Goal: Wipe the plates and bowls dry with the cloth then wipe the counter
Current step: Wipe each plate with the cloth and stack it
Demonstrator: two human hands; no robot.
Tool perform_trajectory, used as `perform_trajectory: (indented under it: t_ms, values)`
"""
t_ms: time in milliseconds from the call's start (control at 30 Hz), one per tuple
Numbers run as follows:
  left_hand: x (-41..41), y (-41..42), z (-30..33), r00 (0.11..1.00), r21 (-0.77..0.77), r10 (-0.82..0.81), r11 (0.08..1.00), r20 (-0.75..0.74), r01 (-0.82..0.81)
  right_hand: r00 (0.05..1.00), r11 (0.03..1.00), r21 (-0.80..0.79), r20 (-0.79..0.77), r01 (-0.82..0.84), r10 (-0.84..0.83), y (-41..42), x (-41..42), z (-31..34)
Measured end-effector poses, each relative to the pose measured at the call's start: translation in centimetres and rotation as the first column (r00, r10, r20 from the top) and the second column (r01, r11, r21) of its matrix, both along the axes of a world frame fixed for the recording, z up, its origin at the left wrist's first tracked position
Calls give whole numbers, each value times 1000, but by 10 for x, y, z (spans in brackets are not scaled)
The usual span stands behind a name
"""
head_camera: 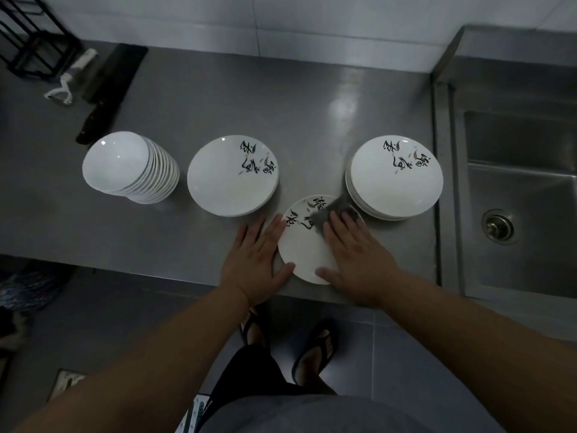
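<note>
The plate (304,245) being wiped lies flat at the near edge of the counter (193,98), its black brush lettering turned toward the far left, so it reads upside down against the lettering on the other plates. The left hand (256,260) lies flat on the counter just left of this plate, fingers straight and slightly spread, thumb and forefinger touching the rim. The right hand (356,260) presses down on the plate's right half, fingers straight and close together, thumb lying on the near rim. The grey cloth (335,212) lies under those fingertips and shows beyond them at the plate's far right edge, blurred.

Just beyond the plate to the left sits a low plate stack (232,176); just beyond to the right, a taller stack (395,178), near the cloth. Farther left of the plate stands a leaning stack of bowls (131,167). Beyond the bowls lie a cleaver (109,89) and a peeler (73,76), with a black rack (31,32) in the far left corner. The sink (518,198) lies right of the plate.
</note>
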State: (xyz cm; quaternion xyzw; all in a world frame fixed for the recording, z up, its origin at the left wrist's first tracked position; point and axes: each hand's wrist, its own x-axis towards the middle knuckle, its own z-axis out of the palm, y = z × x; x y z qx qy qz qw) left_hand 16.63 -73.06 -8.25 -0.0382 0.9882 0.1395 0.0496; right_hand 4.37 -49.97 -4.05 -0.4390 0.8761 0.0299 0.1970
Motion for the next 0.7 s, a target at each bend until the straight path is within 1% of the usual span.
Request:
perform_trajectory:
  t_ms: [33,67,100,133,200,267,300,367,433,500,633,700]
  values:
    - [0,0,0,1000,-3,4,1000,6,-4,998,998,-4,-8,66,-66,-9,-2,-1]
    - [0,0,-1,1000,-5,8,1000,9,-8,995,995,-15,5,96,-96,-18,-1,-5]
    - [0,0,-1,1000,-7,12,1000,9,-12,996,995,-37,31,88,-87,-25,3,-7]
    - [0,0,-1,1000,-9,15,1000,9,-15,997,996,-73,66,45,-40,-28,10,-8]
    - [0,0,-2,1000,-9,20,1000,2,-20,986,985,-131,112,-110,125,-19,28,-7]
    - [1,1,-1,1000,-5,22,1000,-4,-22,961,969,-94,140,-229,240,5,36,-1]
    - [1,1,0,1000,-5,19,1000,-5,-19,955,966,-79,147,-248,257,20,35,3]
    - [0,1,2,1000,-2,11,1000,-5,-11,968,972,-55,97,-229,233,44,24,9]
    - [0,0,1,1000,7,6,1000,-3,-6,985,986,-10,39,-168,168,50,5,10]
    - [0,-1,0,1000,8,8,1000,-5,-8,995,995,-1,-13,-97,97,34,-14,8]
    - [0,0,0,1000,11,16,1000,-13,-16,999,999,1,-30,-34,34,-18,-34,1]
    - [1,-1,0,1000,10,21,1000,-6,-21,1000,1000,20,-23,0,0,-23,-30,3]
